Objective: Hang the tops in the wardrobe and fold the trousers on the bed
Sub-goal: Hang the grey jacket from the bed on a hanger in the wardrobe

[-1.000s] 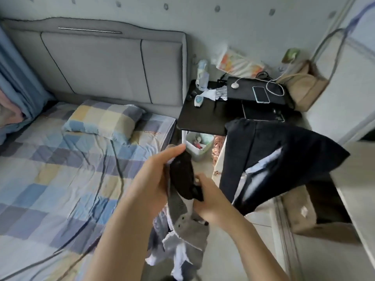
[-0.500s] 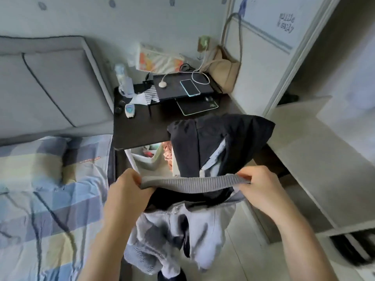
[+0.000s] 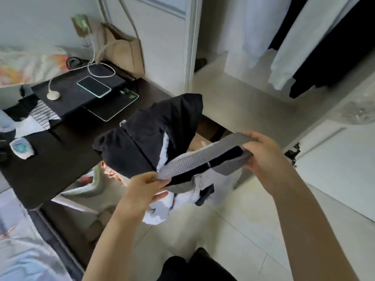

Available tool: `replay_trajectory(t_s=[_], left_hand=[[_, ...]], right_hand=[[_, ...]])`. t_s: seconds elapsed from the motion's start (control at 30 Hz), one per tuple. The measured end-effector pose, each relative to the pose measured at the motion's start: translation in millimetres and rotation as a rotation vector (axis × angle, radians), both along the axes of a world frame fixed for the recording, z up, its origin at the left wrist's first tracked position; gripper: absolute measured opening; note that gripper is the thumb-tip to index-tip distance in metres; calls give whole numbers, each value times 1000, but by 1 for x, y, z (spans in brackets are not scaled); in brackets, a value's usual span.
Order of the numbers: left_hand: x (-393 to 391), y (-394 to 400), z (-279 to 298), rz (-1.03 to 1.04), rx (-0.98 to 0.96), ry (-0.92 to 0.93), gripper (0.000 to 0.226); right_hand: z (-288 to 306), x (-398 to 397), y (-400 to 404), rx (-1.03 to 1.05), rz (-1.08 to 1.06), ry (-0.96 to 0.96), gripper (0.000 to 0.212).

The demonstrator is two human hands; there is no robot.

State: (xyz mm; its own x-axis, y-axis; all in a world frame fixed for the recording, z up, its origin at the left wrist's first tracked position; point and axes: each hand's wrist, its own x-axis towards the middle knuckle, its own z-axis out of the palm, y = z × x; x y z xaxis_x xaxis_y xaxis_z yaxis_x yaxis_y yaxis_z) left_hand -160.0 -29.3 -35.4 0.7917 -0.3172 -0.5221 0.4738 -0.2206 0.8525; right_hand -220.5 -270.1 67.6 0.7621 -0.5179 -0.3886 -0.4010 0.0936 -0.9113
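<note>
Your left hand (image 3: 145, 188) sits low and near your body, fingers curled, pinching one end of the grey ribbed knit band (image 3: 199, 159). Your right hand (image 3: 263, 152) is higher, arm extended, thumb and fingers clamped on the other end.

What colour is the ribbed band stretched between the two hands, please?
Grey ribbed band, head view.

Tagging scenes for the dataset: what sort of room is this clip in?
Most likely a home bedroom. An open white wardrobe with white and dark hanging clothes stands ahead, a checked bedsheet lies at the lower left, and a dark bedside table carries a turquoise-edged phone.
</note>
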Motion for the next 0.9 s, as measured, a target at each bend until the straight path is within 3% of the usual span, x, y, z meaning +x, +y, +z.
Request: replay_trajectory(t_s=[0.1,0.27,0.33,0.43,0.53,0.63,0.73,0.8,0.9], left_hand=[[20,-28,12,-27,-382,157,22],[55,-99,36,-81,-427,260,16],[72,-118,45,-116,-484,420,30],[104,-146,63,-279,-482,522,47],[138,-179,82,-358,-423,477,40],[169,-210,96,-303,-348,373,24],[193,-240,108,-257,-265,295,44],[206,-259,118,-309,-202,207,55],[217,-271,132,-430,-50,65,65]], right_hand=[[0,-10,-19,50,-104,-83,22],[-3,4,-53,254,-380,-195,23],[-6,15,-66,326,-385,-239,21],[-10,34,-96,258,-383,-218,14],[-7,57,-142,164,-434,-184,16],[-2,72,-184,88,-428,-208,20],[8,88,-213,39,-351,-242,20],[15,102,-227,-20,-241,-230,8],[24,118,-236,-89,-175,-212,18]])
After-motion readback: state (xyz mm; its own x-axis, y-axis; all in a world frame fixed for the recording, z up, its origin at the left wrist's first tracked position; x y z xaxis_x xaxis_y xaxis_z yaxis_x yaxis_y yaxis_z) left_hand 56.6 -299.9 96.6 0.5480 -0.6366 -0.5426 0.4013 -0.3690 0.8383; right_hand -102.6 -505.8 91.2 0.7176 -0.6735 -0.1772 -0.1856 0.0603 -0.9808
